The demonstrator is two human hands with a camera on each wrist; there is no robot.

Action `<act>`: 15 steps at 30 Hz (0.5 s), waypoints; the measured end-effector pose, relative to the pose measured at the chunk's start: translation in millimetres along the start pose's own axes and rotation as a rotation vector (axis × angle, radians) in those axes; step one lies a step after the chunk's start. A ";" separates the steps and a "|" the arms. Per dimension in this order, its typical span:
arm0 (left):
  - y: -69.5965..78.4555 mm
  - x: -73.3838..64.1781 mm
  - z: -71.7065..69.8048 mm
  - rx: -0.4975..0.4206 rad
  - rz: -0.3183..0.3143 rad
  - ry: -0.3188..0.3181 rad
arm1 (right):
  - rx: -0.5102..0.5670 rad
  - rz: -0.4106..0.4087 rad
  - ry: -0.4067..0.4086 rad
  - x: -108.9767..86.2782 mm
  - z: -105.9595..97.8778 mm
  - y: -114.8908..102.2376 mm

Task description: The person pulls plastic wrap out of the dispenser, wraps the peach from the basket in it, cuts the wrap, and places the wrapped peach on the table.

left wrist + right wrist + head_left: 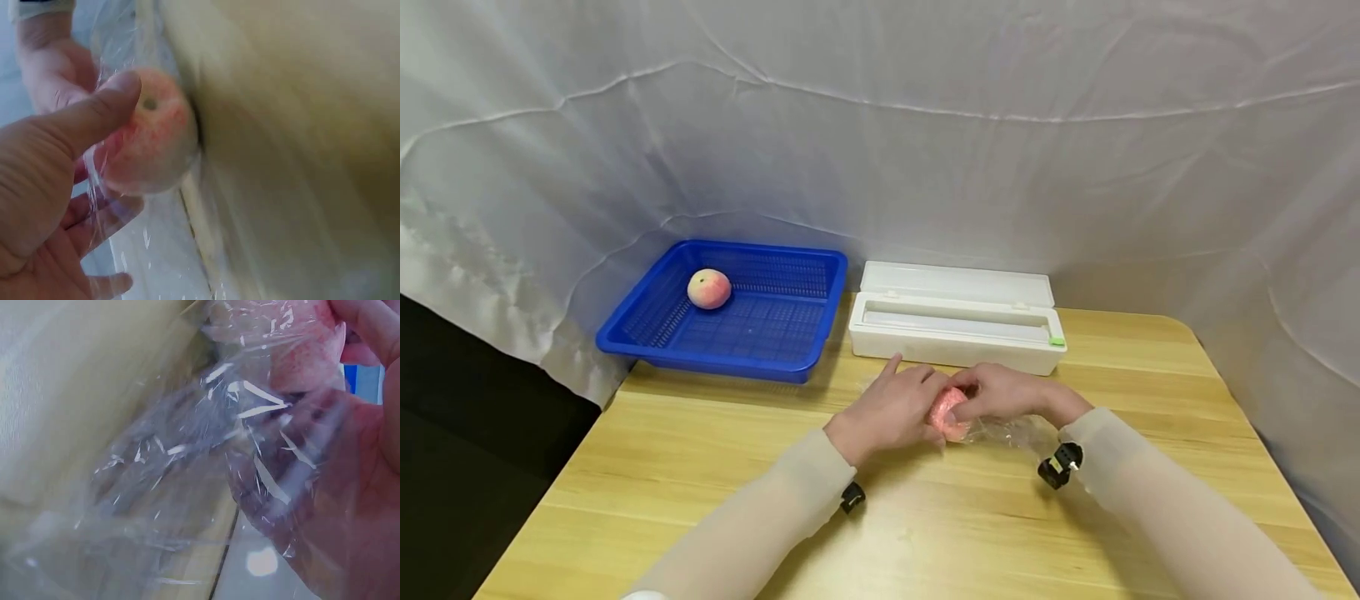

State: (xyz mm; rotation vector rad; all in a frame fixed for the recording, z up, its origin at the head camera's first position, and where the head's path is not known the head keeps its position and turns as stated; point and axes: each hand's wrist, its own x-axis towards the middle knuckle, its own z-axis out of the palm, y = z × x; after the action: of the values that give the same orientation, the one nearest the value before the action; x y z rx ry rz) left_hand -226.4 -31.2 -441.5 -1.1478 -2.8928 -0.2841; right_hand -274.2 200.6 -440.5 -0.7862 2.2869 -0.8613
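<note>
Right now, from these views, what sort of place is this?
Probably a staged recording setup: pale fabric hangs behind the wooden table, and the person has wrist-worn black devices, likely cameras.

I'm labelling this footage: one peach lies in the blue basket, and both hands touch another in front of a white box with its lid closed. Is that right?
Not quite: the lid of the white box is open, tipped back, as the head view shows. The rest stands.

Pale creased curtain (955,167) behind, wood-grained tabletop (940,533), dark area (467,450) lower left
</note>
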 end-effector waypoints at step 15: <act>-26.0 18.2 -10.7 -0.437 -0.014 -0.158 | -0.204 -0.075 0.195 -17.2 18.0 -3.1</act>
State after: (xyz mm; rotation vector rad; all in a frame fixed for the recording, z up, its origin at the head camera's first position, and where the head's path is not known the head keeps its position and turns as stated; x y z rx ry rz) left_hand -257.9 -39.3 -433.7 -1.2477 -3.0670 -0.9032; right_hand -249.6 203.6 -444.6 -0.9171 2.5625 -0.7748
